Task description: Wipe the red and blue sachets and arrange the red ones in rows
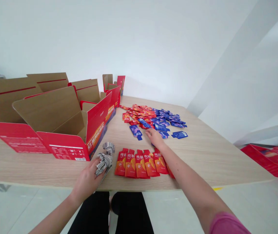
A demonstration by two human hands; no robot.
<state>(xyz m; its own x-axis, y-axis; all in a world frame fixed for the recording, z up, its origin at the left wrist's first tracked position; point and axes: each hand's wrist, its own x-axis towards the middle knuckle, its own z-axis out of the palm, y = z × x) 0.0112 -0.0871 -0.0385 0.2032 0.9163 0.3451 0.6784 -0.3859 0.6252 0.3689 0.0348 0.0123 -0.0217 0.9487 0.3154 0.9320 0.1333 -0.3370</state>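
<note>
Wood table [214,152], white wall [153,45] behind. L hand [88,177] grips striped bundle [104,161]; R hand [155,137] at blue packets [167,117], grip unclear; red packets [141,165] rowed up front, prob. for easy reach.

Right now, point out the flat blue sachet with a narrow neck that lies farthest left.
It is the flat blue sachet left of the right hand, its neck angled toward the camera; the other visible blue sachets lie farther right.
</note>
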